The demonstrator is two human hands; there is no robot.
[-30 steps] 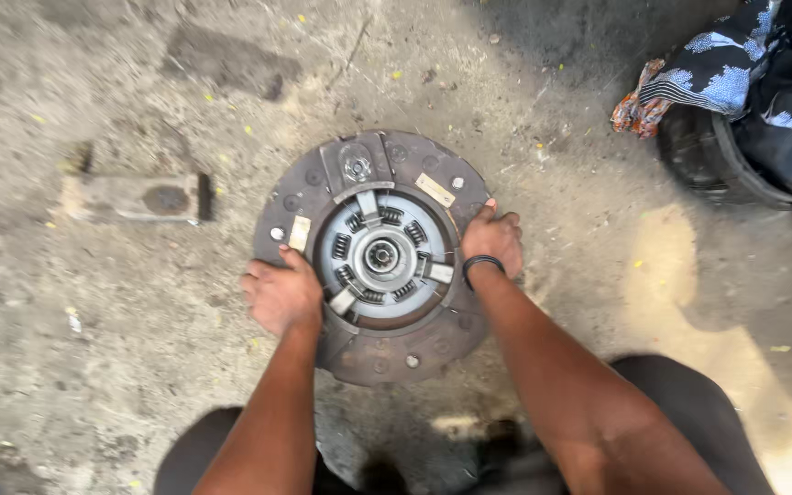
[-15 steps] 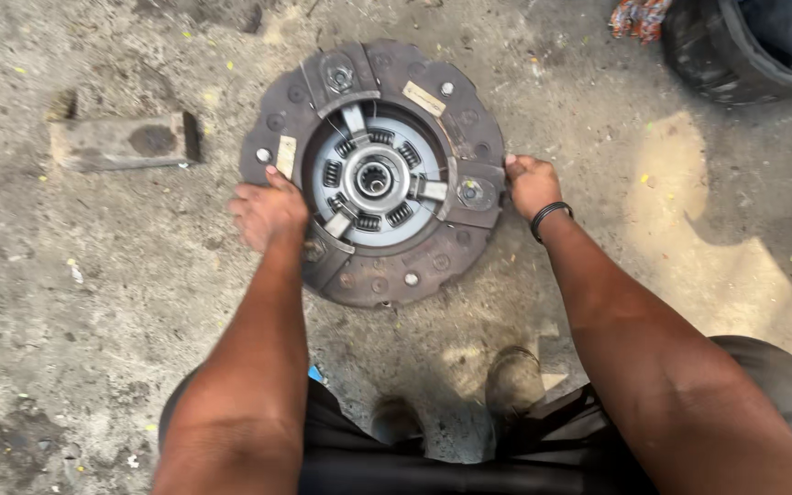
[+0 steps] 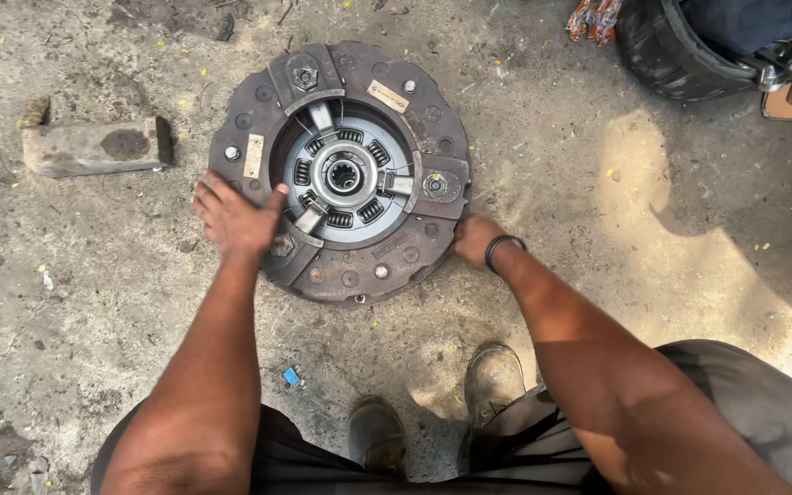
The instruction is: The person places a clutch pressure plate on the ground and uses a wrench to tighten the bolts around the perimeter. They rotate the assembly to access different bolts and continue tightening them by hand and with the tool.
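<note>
On the dusty concrete floor, right of a grey rectangular block, the round rusty steel clutch assembly had shifted; left hand lay splayed on its rim, right hand gripping the lower-right edge.

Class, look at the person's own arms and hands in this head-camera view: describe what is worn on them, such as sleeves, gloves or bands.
Both arms are bare to the frame's edge, with no sleeves showing. The left hand wears no glove, ring or band. The right hand is also ungloved, but a thin dark band circles its wrist. No markings are visible on either arm.
</note>
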